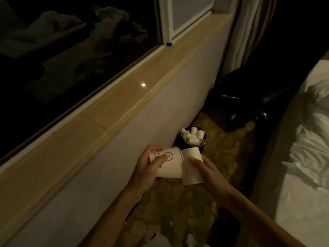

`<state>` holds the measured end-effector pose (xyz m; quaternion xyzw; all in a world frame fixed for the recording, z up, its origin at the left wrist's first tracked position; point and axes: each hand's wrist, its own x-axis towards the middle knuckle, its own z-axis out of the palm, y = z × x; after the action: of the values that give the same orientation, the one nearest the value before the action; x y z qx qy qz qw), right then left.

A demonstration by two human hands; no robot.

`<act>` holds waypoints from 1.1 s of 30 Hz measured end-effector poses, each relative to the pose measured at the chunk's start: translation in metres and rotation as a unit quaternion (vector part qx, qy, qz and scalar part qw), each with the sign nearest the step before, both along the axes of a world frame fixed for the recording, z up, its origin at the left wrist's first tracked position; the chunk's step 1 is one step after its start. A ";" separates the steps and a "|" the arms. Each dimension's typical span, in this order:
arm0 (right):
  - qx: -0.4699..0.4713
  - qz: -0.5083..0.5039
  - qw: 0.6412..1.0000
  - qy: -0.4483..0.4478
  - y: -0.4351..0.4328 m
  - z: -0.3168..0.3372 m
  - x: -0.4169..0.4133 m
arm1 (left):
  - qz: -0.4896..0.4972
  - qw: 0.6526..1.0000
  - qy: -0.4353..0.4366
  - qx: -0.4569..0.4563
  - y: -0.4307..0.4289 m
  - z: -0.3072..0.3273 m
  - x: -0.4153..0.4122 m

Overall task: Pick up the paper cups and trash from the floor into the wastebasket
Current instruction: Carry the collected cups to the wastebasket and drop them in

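We are looking down a narrow strip of patterned floor (178, 202) that is running between the pale wall (124, 148) under the wooden window sill (106, 113) and the side of the bed (302, 175). Open room for moving is lying only along this strip, toward us and away from us.

The wastebasket (205, 139), dark and round, is standing at the wall edge of the floor, just beyond our hands. White paper cups and crumpled paper (193, 135) are filling it to the rim.

Our left hand (146, 168) is holding a printed cup (170, 166) with a smiley face, lying on its side, with the fingers (161, 158) curled round its narrow end. Our right hand (208, 173) is gripping a plain cup (190, 173), thumb pressing on top. The two cups are touching, the plain one overlapping the printed one's rim, and both are hanging in the air over the floor, near the basket.

Past the wastebasket a black object (249, 97) with shiny metal parts is blocking the far end of the strip; we are unable to tell what it is in the dark. A pale curtain (238, 32) is hanging above it. A small white speck (171, 223) is lying on the floor between our forearms.

The right fingers under the plain cup are hidden. The window glass (71, 41) is showing only dim reflections, and the bottom edge is cutting off something pale that we are failing to make out
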<state>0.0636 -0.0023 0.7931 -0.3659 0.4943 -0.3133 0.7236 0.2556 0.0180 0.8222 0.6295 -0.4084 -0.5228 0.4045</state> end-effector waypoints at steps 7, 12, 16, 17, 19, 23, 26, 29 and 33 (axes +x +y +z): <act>0.058 -0.048 0.997 0.015 -0.082 -0.046 -0.024 | -0.035 0.995 0.040 0.084 -0.103 -0.053 -0.018; 0.115 -0.091 0.987 0.069 -0.166 -0.095 -0.037 | -0.069 0.987 0.065 0.130 -0.202 -0.108 -0.025; 0.143 -0.116 0.978 0.096 -0.228 -0.122 -0.040 | -0.070 0.982 0.068 0.159 -0.275 -0.142 -0.034; 0.149 -0.119 0.977 0.095 -0.241 -0.128 -0.041 | -0.071 0.982 0.064 0.164 -0.291 -0.151 -0.035; 0.164 -0.131 0.975 0.077 -0.267 -0.143 -0.043 | -0.082 0.980 0.058 0.172 -0.323 -0.168 -0.040; 0.200 -0.147 0.966 0.068 -0.307 -0.188 -0.057 | -0.101 0.972 0.034 0.209 -0.374 -0.212 -0.054; 0.206 -0.140 0.963 0.106 -0.336 -0.226 -0.073 | -0.106 0.966 0.016 0.236 -0.398 -0.251 -0.063; 0.222 -0.103 0.959 0.140 -0.388 -0.296 -0.092 | -0.085 0.958 -0.015 0.274 -0.432 -0.317 -0.076; 0.181 -0.011 0.962 0.204 -0.459 -0.381 -0.102 | -0.014 0.957 -0.011 0.289 -0.474 -0.392 -0.091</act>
<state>-0.0383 -0.4612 0.4118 -0.2800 0.6835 -0.1454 0.6583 0.1645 -0.4557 0.4305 0.7196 -0.2527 -0.6171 0.1938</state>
